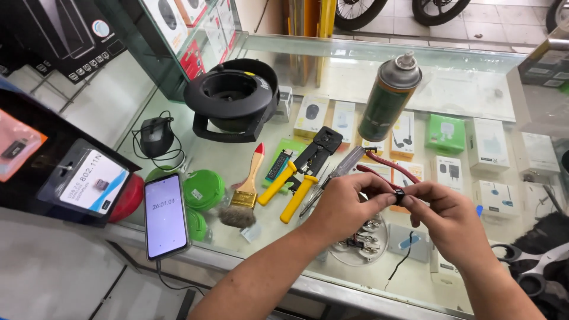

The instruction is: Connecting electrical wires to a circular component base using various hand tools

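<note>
I see the glass-topped bench [249,157] spread wide, with a round black fan housing [232,98] at the far left and a tall green spray can [389,98] standing far centre. Nearer left lie a smartphone with a lit screen [165,215], a yellow-handled crimping tool [302,172] and a wooden-handled paintbrush [244,192]. Over the bench at near right, my left hand [344,204] and right hand [447,216] meet, fingertips of both pinched shut on a small black piece [399,195] of a thin red cable [388,169], which runs away far-left.
</note>
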